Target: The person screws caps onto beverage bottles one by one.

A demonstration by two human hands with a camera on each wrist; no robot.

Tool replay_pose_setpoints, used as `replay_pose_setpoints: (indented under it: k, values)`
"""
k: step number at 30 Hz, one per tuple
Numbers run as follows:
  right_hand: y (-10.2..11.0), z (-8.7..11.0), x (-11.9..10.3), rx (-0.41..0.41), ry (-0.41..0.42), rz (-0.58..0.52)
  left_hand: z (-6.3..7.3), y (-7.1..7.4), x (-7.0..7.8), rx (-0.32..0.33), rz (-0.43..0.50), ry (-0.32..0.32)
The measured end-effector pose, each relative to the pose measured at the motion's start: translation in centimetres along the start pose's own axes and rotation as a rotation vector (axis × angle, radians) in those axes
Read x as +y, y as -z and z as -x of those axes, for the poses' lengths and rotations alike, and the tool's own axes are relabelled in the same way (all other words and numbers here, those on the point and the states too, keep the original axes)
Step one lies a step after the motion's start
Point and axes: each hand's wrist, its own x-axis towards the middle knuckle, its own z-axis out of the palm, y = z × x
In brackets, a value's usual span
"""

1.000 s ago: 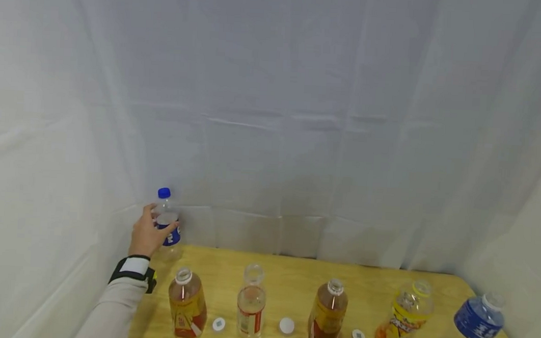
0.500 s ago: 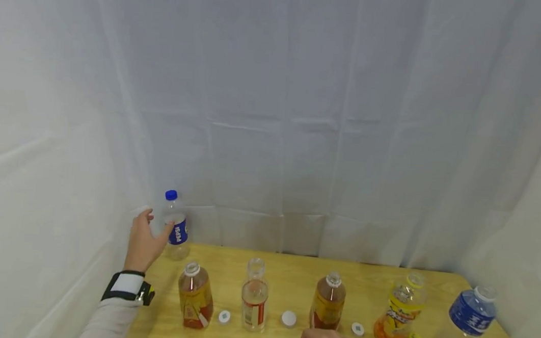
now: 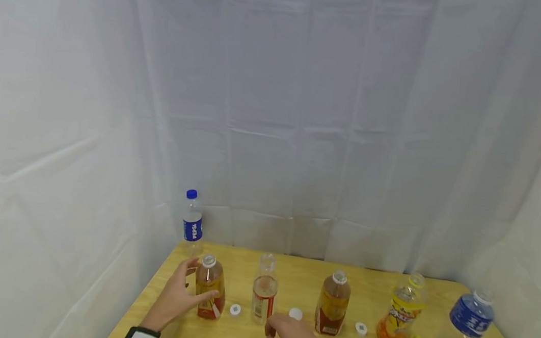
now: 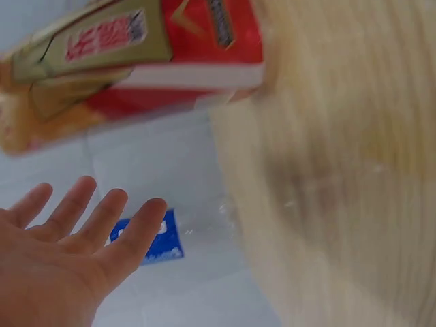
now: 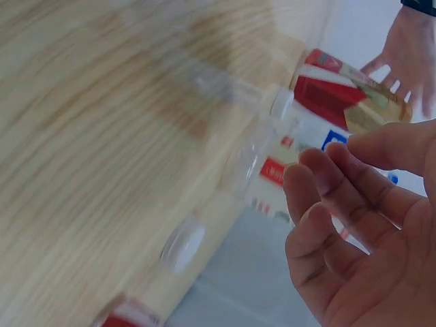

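My left hand [image 3: 172,300] is spread beside the leftmost brown tea bottle [image 3: 211,276], which stands uncapped; in the head view the thumb overlaps its label. The left wrist view shows that hand [image 4: 75,262] with fingers apart and a gap below the bottle's red and gold label [image 4: 197,41]. Behind stands a Pepsi bottle [image 3: 193,227] with its blue cap on. Loosely bent and holding nothing, the fingers of my right hand [image 3: 295,336] are in front of a clear red-labelled bottle [image 3: 264,291] and close to a white cap [image 3: 295,313].
A smaller white cap [image 3: 235,310] lies between the left tea bottle and the clear bottle. To the right stand another tea bottle [image 3: 334,305], an orange drink bottle [image 3: 398,318] and a blue-labelled bottle [image 3: 471,316], with caps beside them. White sheeting [image 3: 321,166] encloses the wooden table [image 3: 153,306].
My left hand has let go of the Pepsi bottle and come nearer to the left tea bottle. My right hand has moved left from the other tea bottle. The view has shifted slightly.
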Motion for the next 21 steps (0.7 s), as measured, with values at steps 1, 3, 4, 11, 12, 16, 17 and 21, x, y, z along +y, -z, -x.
replay_pose_setpoints:
  k: [1,3,4,11,12,16,17,21]
  values:
    - [-0.4,-0.4,-0.4,0.0,0.009,0.014,-0.1,-0.4,-0.1,-0.005,0.001,0.007]
    - [-1.1,-1.0,-1.2,0.004,0.014,0.042,-0.2,-1.1,-0.4,-0.012,0.022,0.018]
    - [-1.5,-1.4,-1.6,0.002,0.013,0.057,-0.3,-1.3,-0.5,-0.012,0.038,0.019]
    - [-3.9,-4.1,-2.8,-0.053,0.063,0.032,1.0,-0.1,0.1,-0.004,0.071,-0.009]
    - [-4.1,-4.5,-2.9,-0.061,0.079,0.035,1.4,0.2,0.3,-0.002,0.07,-0.021]
    - [-4.5,-5.7,-3.7,-0.082,0.048,0.041,3.1,1.3,1.3,-0.006,0.067,-0.041]
    - [-4.6,-6.1,-3.9,-0.079,0.034,0.057,3.6,1.6,1.6,-0.009,0.064,-0.041]
    - [-5.3,-7.2,-4.5,-0.061,-0.014,0.096,5.3,3.0,2.7,-0.019,0.044,-0.034]
